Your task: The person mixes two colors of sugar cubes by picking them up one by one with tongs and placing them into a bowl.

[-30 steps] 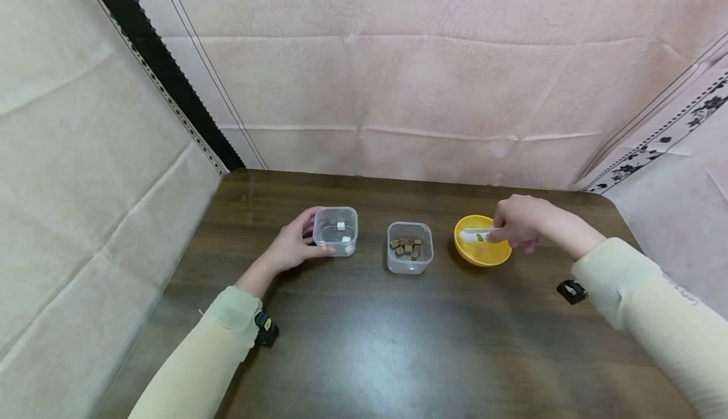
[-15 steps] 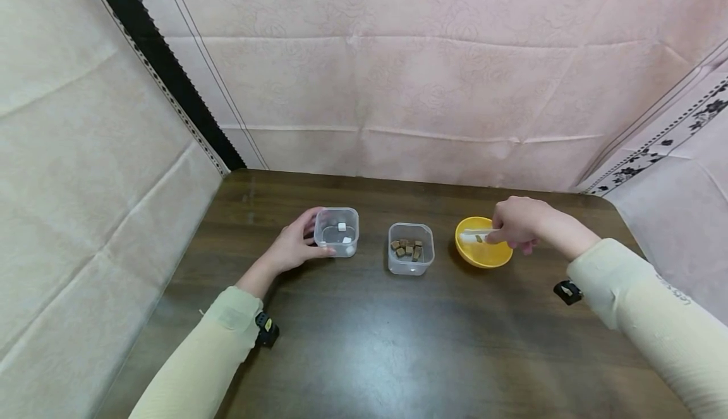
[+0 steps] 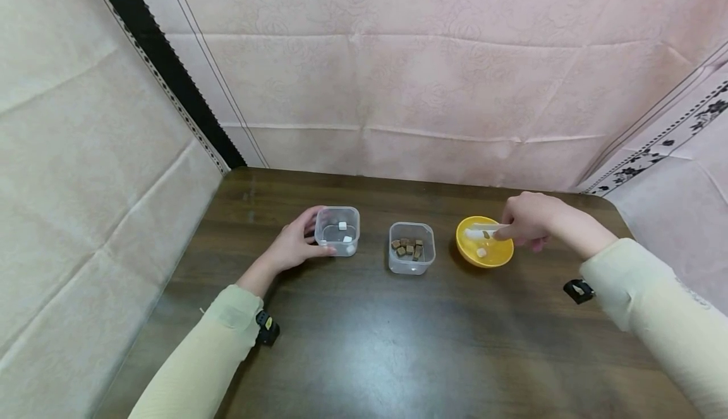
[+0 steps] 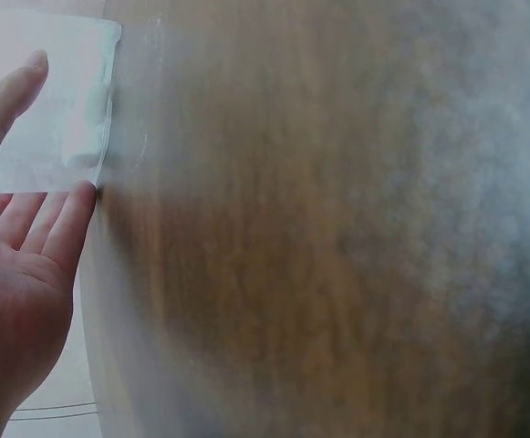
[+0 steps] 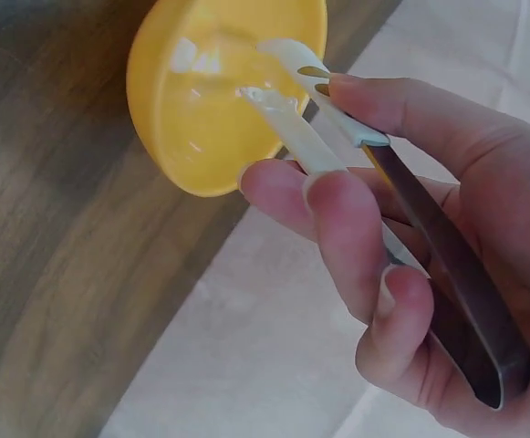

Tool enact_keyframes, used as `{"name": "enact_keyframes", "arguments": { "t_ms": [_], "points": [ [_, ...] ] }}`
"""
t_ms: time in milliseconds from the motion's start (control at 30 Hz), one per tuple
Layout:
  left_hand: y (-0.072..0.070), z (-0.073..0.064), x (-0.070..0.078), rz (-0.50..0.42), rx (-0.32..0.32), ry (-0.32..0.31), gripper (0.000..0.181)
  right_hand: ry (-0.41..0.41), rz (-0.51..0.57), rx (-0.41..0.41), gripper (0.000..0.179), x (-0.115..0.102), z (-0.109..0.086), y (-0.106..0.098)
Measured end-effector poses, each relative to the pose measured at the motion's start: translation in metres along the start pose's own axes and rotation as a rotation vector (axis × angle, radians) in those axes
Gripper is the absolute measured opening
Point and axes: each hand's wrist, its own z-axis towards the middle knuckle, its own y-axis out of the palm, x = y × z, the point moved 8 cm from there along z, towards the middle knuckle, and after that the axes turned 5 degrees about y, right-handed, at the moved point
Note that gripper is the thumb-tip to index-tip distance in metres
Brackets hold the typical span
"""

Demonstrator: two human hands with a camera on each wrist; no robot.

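In the head view my left hand (image 3: 293, 246) holds a clear square container (image 3: 337, 231), thumb at the near side and fingers at the far side. A few white cubes (image 3: 342, 225) lie inside it. My right hand (image 3: 531, 219) grips small tongs (image 3: 482, 230) over the yellow bowl (image 3: 485, 259). The right wrist view shows the tongs with white tips and a dark metal spring handle (image 5: 447, 246), their tips spread apart inside the bowl (image 5: 212, 173). A white cube (image 3: 481, 253) rests on the bowl's floor, apart from the tips.
Between my hands stands a second clear container (image 3: 411, 267) with several brown cubes (image 3: 409, 250). All stand on a dark wooden table (image 3: 364, 337). Pale patterned cloth (image 3: 398, 90) hangs behind the table's far edge and at both sides.
The tongs' tips have parted, and a white cube now shows in the yellow bowl. My right hand has shifted slightly right and away. The left hand stays at its container.
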Motion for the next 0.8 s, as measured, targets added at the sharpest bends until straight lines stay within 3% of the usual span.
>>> {"name": "enact_keyframes", "arguments": {
  "t_ms": [200,367,633,800],
  "points": [
    [0.0,0.001,0.002,-0.004,0.001,0.007,0.094,0.0,0.01,0.046,0.038,0.002,-0.016,-0.011],
    [0.0,0.0,0.002,0.0,0.005,0.005,0.095,-0.016,0.037,0.09,0.033,-0.006,-0.027,-0.023],
    [-0.001,-0.001,0.0,0.004,0.005,-0.007,0.095,-0.082,0.041,0.152,0.032,-0.038,-0.035,-0.039],
    [0.0,-0.002,-0.002,0.01,0.001,-0.011,0.095,-0.124,0.054,0.113,0.034,-0.062,-0.032,-0.044]
  ]
}}
